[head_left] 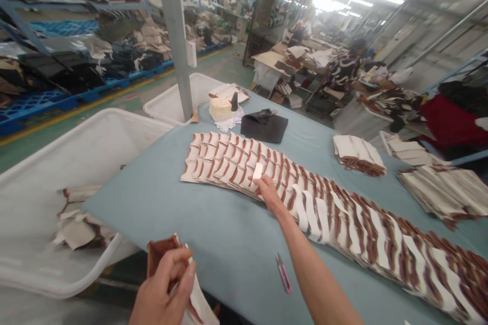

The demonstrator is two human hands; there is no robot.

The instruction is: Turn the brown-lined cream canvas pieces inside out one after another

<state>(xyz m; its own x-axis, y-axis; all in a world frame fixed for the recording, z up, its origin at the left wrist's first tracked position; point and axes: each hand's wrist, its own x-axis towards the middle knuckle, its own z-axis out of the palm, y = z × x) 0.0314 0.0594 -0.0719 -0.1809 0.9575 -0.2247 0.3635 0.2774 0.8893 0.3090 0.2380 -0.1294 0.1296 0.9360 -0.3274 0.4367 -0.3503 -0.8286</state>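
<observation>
At the bottom of the head view my left hand [165, 287] is closed on a folded fabric piece [158, 251], brown on one face and off-white on the other. My right hand [267, 192] reaches out over a long row of overlapping off-white and brown fabric pieces [223, 162]. Between its fingertips is a small white strip [258, 170]. Longer white strips [322, 216] lie across the pieces to the right of that hand. Pink-handled thread snips [283, 273] rest on the table, left of my right forearm.
The blue-green table [160, 193] carries a black cloth piece [265, 126], a yellowish block [221, 109] with a dark cone beside it, and stacked pieces [358, 154]. White bins [114, 117] stand to the left, near a grey post [175, 35]. A person [345, 68] sits farther back.
</observation>
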